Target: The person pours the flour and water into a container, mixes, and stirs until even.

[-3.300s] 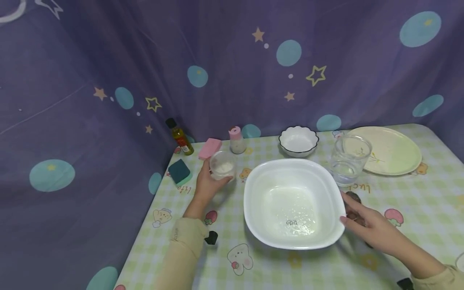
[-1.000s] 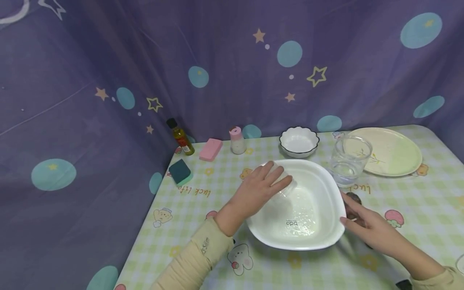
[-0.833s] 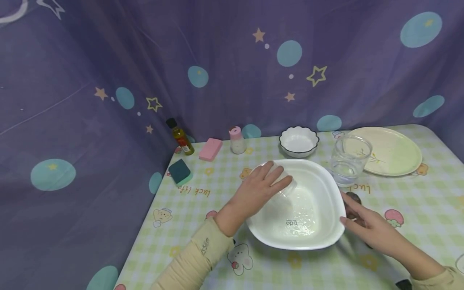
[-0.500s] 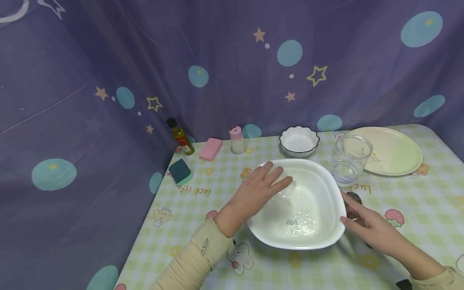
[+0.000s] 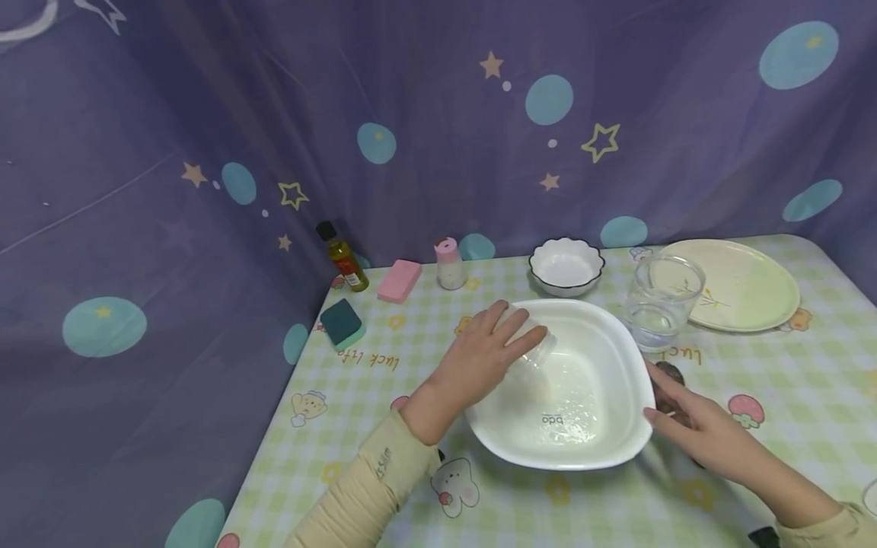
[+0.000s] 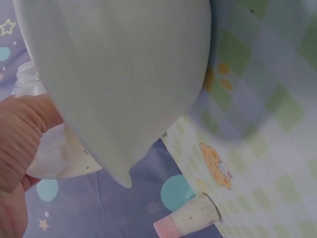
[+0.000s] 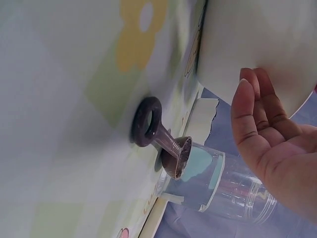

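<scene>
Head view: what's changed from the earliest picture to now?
The left hand carried the clear jar rightward from beside the white basin to over it, and the jar is now tilted, still gripped. Unchanged: the right hand at the basin's rim, the larger clear vessel, plate, scalloped bowl, pink sponge, green sponge, shaker and dark-capped bottle.

Dark-capped bottle (image 5: 345, 261), pink block (image 5: 400, 281), scalloped bowl (image 5: 566, 264), starry curtain (image 5: 425, 68)

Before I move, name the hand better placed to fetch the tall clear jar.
Probably the right hand: it rests against the white basin, near the jar. The left hand, farther off, holds a tilted clear cup.
</scene>
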The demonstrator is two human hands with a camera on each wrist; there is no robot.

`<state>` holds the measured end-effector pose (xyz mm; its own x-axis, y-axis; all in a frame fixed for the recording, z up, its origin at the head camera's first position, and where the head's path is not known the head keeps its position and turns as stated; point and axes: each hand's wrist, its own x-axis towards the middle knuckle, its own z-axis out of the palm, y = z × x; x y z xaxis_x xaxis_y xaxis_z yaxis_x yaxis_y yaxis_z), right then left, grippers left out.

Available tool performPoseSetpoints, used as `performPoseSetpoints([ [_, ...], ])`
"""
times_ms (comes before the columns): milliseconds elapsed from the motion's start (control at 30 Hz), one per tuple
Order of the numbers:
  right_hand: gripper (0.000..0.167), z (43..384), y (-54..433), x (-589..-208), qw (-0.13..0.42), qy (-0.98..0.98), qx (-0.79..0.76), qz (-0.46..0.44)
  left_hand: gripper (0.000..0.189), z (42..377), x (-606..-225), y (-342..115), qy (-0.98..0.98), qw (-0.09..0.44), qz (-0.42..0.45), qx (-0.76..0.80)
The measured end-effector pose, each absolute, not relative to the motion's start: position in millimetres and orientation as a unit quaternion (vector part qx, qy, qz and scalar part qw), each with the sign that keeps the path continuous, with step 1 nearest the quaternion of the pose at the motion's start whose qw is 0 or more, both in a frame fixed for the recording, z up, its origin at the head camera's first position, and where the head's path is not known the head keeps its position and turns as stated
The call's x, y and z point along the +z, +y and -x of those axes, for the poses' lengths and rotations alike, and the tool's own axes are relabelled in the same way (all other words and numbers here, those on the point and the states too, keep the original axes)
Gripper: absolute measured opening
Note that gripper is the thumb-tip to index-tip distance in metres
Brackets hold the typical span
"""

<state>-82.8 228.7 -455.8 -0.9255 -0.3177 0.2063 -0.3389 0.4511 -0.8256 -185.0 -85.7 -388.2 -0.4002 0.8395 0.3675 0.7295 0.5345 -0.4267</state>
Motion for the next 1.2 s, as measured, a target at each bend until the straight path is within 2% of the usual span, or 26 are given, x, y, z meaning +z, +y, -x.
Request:
performPoseSetpoints([
  [767, 0.067, 83, 229, -455, 0.000, -0.849, 0.492, -0.191, 0.046, 181, -394, -81, -0.832, 0.246, 0.484, 0.110],
  [867, 0.068, 83, 229, -456, 0.001, -0.850, 0.491, -0.190, 0.053, 181, -393, -83, -0.846, 0.233, 0.473, 0.085],
  [1067, 0.068, 83, 230, -455, -0.004, -0.850, 0.492, -0.189, 0.083, 186, -392, -91, -0.880, 0.191, 0.434, 0.029],
  [1200, 0.068, 82, 230, -455, -0.007, -0.850, 0.493, -0.187, 0.089, 191, -391, -97, -0.895, 0.165, 0.413, -0.025],
])
